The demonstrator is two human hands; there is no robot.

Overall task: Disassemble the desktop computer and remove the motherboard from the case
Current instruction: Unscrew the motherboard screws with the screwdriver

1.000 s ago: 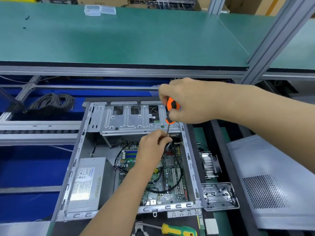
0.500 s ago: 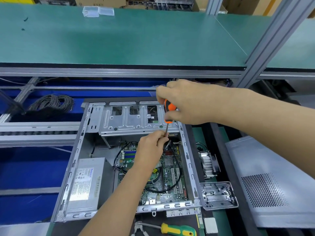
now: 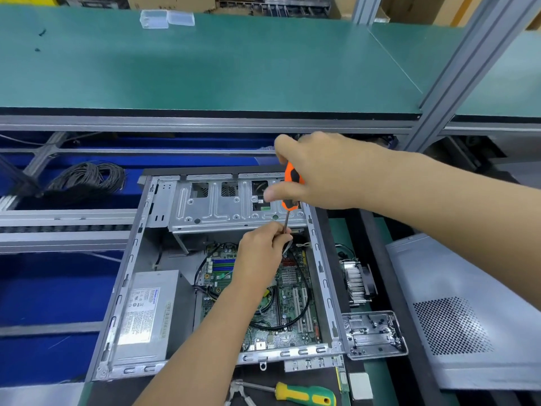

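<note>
- Green bench [image 3: 205,68] spans the top of the view, with two clear plastic boxes [image 3: 167,18] near its far edge.
- Grey side panel [image 3: 474,312] with a perforated patch lies flat to the right of the case, well apart from it.
- Open case [image 3: 128,259] lies on its side in the middle, on a dark mat; a metal drive cage [image 3: 228,209] fills its far end.
- Power supply [image 3: 149,312] sits in the case's near-left corner, label up.
- Motherboard [image 3: 292,303] is inside the case, right of the power supply and in front of the cage; a black cable loops over it.
- Coil of black wire [image 3: 87,180] rests to the left, beyond the case.
- Metal bracket [image 3: 374,335] lies just outside the case's near-right corner; a finned heatsink [image 3: 357,282] sits just beyond it.
- Right hand [image 3: 328,171] is closed round the orange-and-black handle of a screwdriver [image 3: 291,186], held nearly upright over the cage's right end.
- Left hand [image 3: 260,253] is inside the case over the board, fingers pinched on the screwdriver's shaft low down; the tip is hidden.
- Green-and-yellow screwdriver [image 3: 304,395] lies on the mat at the near edge, beside pliers [image 3: 237,391].
</note>
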